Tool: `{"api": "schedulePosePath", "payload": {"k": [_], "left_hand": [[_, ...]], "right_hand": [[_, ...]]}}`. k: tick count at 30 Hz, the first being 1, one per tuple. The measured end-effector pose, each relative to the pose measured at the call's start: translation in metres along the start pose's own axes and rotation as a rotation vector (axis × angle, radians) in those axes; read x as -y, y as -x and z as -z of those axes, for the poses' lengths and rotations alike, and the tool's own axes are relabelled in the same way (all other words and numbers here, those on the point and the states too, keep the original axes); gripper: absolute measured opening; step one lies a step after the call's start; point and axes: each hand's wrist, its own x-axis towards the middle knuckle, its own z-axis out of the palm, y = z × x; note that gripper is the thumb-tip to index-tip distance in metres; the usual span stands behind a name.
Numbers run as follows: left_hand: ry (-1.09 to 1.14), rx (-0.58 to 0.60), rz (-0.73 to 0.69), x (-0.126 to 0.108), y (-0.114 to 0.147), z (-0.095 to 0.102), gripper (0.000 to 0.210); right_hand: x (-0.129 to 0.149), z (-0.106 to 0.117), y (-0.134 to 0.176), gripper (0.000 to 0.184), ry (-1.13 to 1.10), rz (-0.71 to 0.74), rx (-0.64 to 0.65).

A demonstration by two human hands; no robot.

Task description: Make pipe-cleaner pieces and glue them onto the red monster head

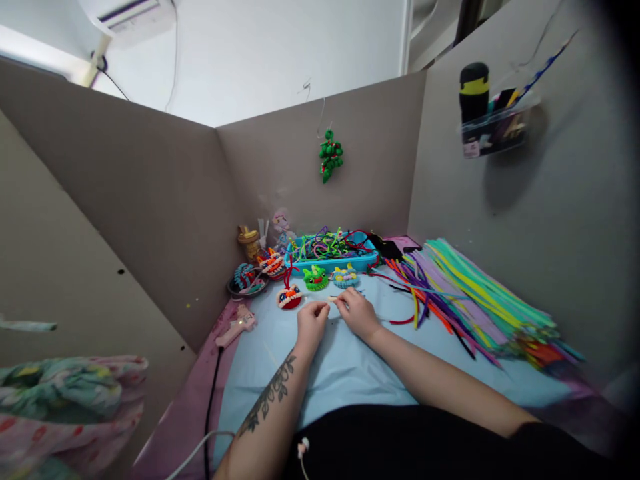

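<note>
Over the middle of the blue sheet (350,363), my left hand (313,323) and my right hand (358,312) meet with fingertips almost together. Between them is a short cream-coloured piece (333,299), likely a bit of pipe cleaner; it is too small to see well. Both hands are closed in a pinch on it. Just beyond them lie fuzzy pipe-cleaner animal heads: a white and red one (289,297), a green one (316,278) and a blue and yellow one (345,275).
Behind stands a blue tray (295,266) heaped with pipe-cleaner scraps. Bundles of coloured pipe cleaners (470,293) cover the right side. At left are a pink glue gun (237,329) with its cord and a round dish (260,289) holding more pieces. Grey panels (300,160) surround the table.
</note>
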Motion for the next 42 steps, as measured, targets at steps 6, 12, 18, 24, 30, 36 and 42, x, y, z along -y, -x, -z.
{"api": "schedulePosePath", "payload": {"k": [6,12,18,24,30,36,42], "left_hand": [[-0.002,0.042,0.034,0.003,0.000,-0.001,0.015],[0.010,0.143,0.151,0.009,-0.002,-0.002,0.025],[0.060,0.178,0.245,0.014,-0.003,-0.003,0.032],[0.093,0.159,0.262,0.013,-0.004,-0.004,0.033],[0.086,0.140,0.262,0.012,-0.005,-0.006,0.032],[0.082,0.108,0.228,0.012,-0.005,-0.005,0.032],[0.088,0.082,0.175,0.016,-0.005,-0.002,0.032]], "right_hand": [[0.001,0.001,0.000,0.018,0.010,0.005,0.000],[0.001,0.000,0.001,0.018,0.019,-0.014,-0.002],[0.003,0.000,0.001,0.014,0.040,-0.027,-0.004],[0.001,-0.003,0.001,0.011,0.045,-0.028,-0.004],[0.000,-0.006,0.002,0.010,0.033,-0.024,0.005],[0.003,-0.001,0.001,0.006,-0.035,0.019,0.047],[0.002,-0.001,0.002,0.019,-0.130,0.066,0.088]]}}
